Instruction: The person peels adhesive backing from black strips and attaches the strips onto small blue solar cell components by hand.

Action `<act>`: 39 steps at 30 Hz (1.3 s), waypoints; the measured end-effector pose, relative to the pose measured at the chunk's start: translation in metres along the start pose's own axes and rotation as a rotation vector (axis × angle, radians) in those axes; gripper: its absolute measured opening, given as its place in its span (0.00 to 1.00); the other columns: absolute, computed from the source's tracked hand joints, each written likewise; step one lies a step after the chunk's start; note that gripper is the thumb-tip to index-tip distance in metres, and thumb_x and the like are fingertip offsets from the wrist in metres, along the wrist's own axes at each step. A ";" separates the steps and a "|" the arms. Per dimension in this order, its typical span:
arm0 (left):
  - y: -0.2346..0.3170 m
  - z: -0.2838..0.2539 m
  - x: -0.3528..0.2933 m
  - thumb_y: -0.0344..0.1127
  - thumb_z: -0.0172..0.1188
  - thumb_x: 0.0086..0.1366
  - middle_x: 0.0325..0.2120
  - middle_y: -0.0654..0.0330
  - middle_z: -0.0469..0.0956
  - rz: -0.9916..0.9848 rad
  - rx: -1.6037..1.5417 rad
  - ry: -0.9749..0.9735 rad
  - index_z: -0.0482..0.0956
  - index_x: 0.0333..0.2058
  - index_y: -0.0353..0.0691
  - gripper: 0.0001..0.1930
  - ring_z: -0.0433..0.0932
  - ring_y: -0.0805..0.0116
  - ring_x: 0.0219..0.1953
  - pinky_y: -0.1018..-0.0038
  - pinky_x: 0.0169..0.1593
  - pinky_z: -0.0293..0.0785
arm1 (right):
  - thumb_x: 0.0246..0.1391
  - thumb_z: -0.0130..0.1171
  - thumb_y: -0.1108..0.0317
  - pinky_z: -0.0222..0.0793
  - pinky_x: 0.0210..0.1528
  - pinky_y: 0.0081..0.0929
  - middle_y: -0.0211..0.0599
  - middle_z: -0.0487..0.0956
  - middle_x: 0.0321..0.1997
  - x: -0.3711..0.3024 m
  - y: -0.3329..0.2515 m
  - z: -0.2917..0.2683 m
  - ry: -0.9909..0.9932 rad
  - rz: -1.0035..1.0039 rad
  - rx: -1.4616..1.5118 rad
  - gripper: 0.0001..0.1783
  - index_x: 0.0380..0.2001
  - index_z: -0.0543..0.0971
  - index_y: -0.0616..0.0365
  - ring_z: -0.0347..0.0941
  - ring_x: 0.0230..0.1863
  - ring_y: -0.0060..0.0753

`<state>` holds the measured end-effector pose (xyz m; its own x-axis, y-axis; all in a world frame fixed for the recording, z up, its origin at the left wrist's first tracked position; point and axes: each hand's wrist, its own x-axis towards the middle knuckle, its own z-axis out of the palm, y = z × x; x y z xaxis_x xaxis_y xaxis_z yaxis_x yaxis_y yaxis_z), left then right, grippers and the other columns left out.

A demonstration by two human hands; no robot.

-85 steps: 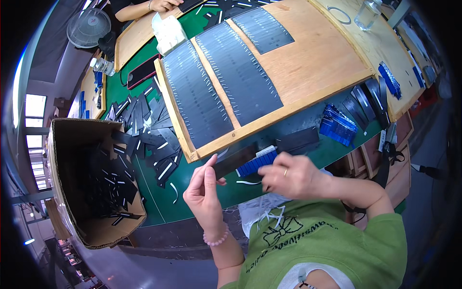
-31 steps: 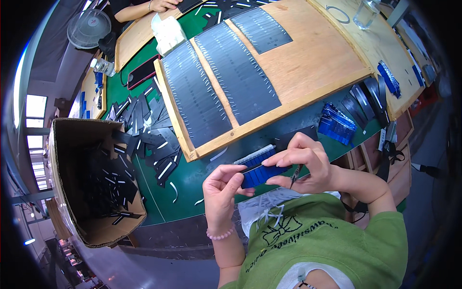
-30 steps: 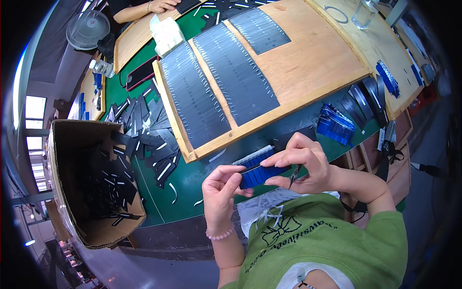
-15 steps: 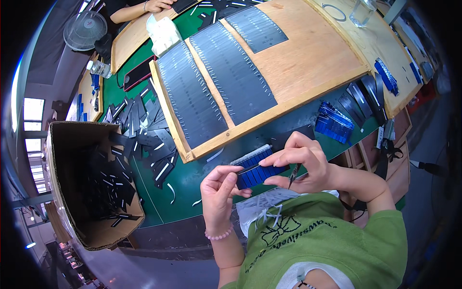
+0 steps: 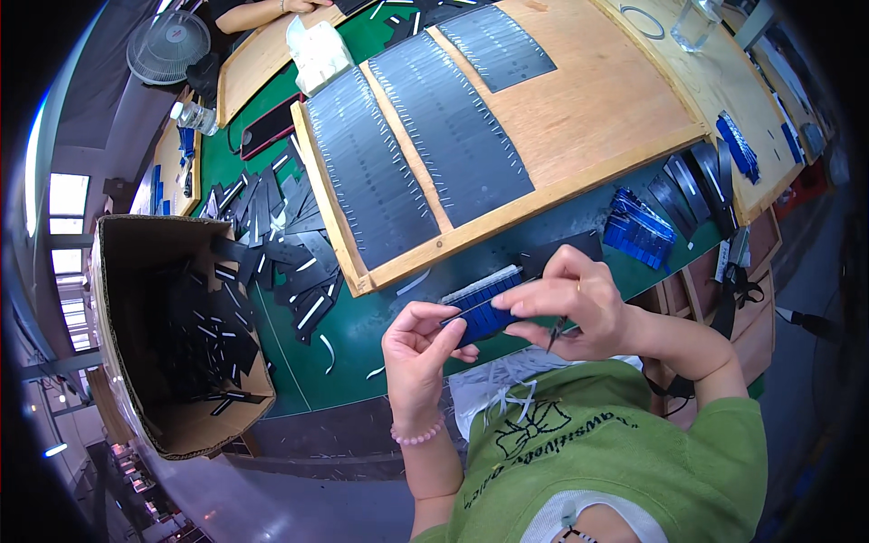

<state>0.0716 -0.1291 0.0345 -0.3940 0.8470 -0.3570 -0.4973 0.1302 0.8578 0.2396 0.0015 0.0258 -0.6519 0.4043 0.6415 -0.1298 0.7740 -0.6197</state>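
A thin dark strip (image 5: 468, 310) runs between my two hands, now seen nearly edge-on. My left hand (image 5: 422, 348) pinches its left end between thumb and forefinger. The fingertips of my right hand (image 5: 579, 308) are at its right end. Tucked in that same hand is a slim pointed metal tool (image 5: 556, 333), its tip downward; whether it is tweezers I cannot tell. Just beneath the strip lies a row of blue pieces (image 5: 486, 319) with a whitish far edge, partly hidden by my fingers.
Ahead stands a wood-rimmed board (image 5: 579, 185) bearing grey sheets (image 5: 453, 136). Black scraps (image 5: 290, 235) are heaped on the green tabletop, and more fill a cardboard box (image 5: 258, 398) at left. Another blue bundle (image 5: 639, 231) lies to the right. Another person's arm (image 5: 253, 14) is at the far left.
The strip has turned to a thinner, edge-on look. My right fingers have shifted slightly along it. The whole view has moved a little, with the surroundings sliding right.
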 end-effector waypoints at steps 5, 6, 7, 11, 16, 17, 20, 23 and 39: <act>-0.001 0.000 -0.001 0.20 0.59 0.56 0.27 0.52 0.78 0.012 -0.009 0.002 0.73 0.34 0.30 0.07 0.79 0.71 0.21 0.79 0.25 0.78 | 0.31 0.66 0.74 0.57 0.19 0.15 0.22 0.82 0.41 -0.007 0.002 0.002 -0.051 -0.095 -0.116 0.20 0.34 0.75 0.49 0.55 0.21 0.23; -0.001 -0.001 0.000 0.20 0.59 0.56 0.27 0.51 0.78 0.018 -0.022 0.009 0.73 0.35 0.30 0.07 0.79 0.70 0.21 0.79 0.25 0.79 | 0.31 0.64 0.73 0.58 0.19 0.15 0.22 0.81 0.42 -0.007 0.001 0.002 -0.053 -0.125 -0.181 0.18 0.32 0.76 0.49 0.56 0.21 0.22; -0.002 -0.001 0.000 0.20 0.59 0.56 0.27 0.51 0.79 0.025 -0.035 0.015 0.73 0.35 0.30 0.08 0.79 0.70 0.22 0.78 0.26 0.79 | 0.31 0.64 0.73 0.58 0.19 0.15 0.22 0.81 0.42 -0.006 -0.002 0.002 -0.052 -0.125 -0.182 0.18 0.32 0.76 0.49 0.56 0.21 0.22; -0.005 0.001 -0.001 0.19 0.60 0.55 0.28 0.51 0.79 0.088 -0.052 -0.003 0.72 0.36 0.30 0.09 0.79 0.69 0.23 0.77 0.28 0.80 | 0.37 0.58 0.71 0.59 0.21 0.12 0.23 0.80 0.45 -0.002 -0.016 0.013 -0.054 -0.209 -0.292 0.08 0.26 0.78 0.48 0.58 0.22 0.20; -0.005 -0.002 -0.004 0.17 0.61 0.53 0.27 0.51 0.78 0.152 -0.110 0.002 0.72 0.36 0.30 0.12 0.80 0.68 0.25 0.75 0.30 0.80 | 0.30 0.68 0.73 0.58 0.23 0.16 0.28 0.78 0.49 -0.005 -0.003 -0.002 0.013 -0.036 -0.393 0.21 0.34 0.75 0.50 0.56 0.22 0.23; -0.006 -0.002 -0.003 0.17 0.61 0.53 0.26 0.51 0.78 0.174 -0.108 -0.005 0.72 0.36 0.30 0.12 0.80 0.68 0.25 0.75 0.30 0.80 | 0.34 0.68 0.71 0.61 0.21 0.15 0.30 0.78 0.48 -0.002 -0.004 -0.009 0.017 0.047 -0.327 0.17 0.33 0.77 0.53 0.61 0.24 0.24; -0.006 -0.002 -0.003 0.17 0.62 0.52 0.26 0.52 0.78 0.202 -0.018 -0.004 0.72 0.35 0.31 0.12 0.80 0.69 0.25 0.76 0.30 0.80 | 0.36 0.72 0.68 0.61 0.25 0.15 0.34 0.77 0.37 0.008 -0.008 -0.004 0.223 0.320 -0.001 0.20 0.34 0.76 0.56 0.67 0.29 0.23; -0.003 0.004 -0.007 0.16 0.62 0.52 0.26 0.53 0.78 0.238 0.064 0.038 0.72 0.35 0.31 0.12 0.80 0.69 0.26 0.78 0.31 0.79 | 0.41 0.70 0.70 0.58 0.25 0.13 0.26 0.74 0.28 0.009 -0.004 0.003 0.158 0.696 0.356 0.12 0.30 0.79 0.58 0.63 0.24 0.11; 0.021 -0.020 -0.006 0.18 0.59 0.51 0.26 0.55 0.79 0.108 0.275 0.051 0.79 0.35 0.29 0.11 0.78 0.75 0.25 0.81 0.30 0.73 | 0.35 0.73 0.68 0.60 0.33 0.23 0.38 0.80 0.42 0.019 -0.027 -0.032 -0.152 0.110 0.460 0.25 0.40 0.76 0.57 0.77 0.37 0.29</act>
<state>0.0485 -0.1419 0.0473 -0.4748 0.8377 -0.2701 -0.2252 0.1810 0.9573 0.2546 0.0039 0.0683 -0.7776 0.3690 0.5091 -0.3479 0.4220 -0.8372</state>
